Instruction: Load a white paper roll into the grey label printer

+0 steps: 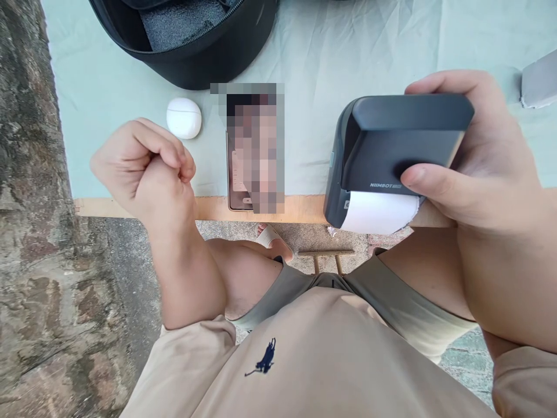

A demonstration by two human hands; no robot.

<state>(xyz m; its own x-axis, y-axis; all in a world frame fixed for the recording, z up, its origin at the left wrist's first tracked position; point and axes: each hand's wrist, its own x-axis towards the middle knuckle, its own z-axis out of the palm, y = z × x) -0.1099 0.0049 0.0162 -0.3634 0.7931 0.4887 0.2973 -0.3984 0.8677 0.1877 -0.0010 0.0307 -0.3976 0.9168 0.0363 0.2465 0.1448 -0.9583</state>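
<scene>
My right hand grips a dark label printer with NIIMBOT lettering, its thumb on the front and its fingers behind. A curved strip of white label paper sticks out of the printer's lower side. The printer is held tilted above the table's front edge. My left hand is raised at the left, curled into a fist with the wrist bent; nothing shows between its fingers. Just beyond it lies a white earbud case. A phone, mostly blurred by a mosaic, lies on the table between my hands.
An open black zip case with grey foam inside stands at the back left. A pale green cloth covers the table, whose wooden edge shows in front. A grey object stands at the far right. A stone wall runs along the left.
</scene>
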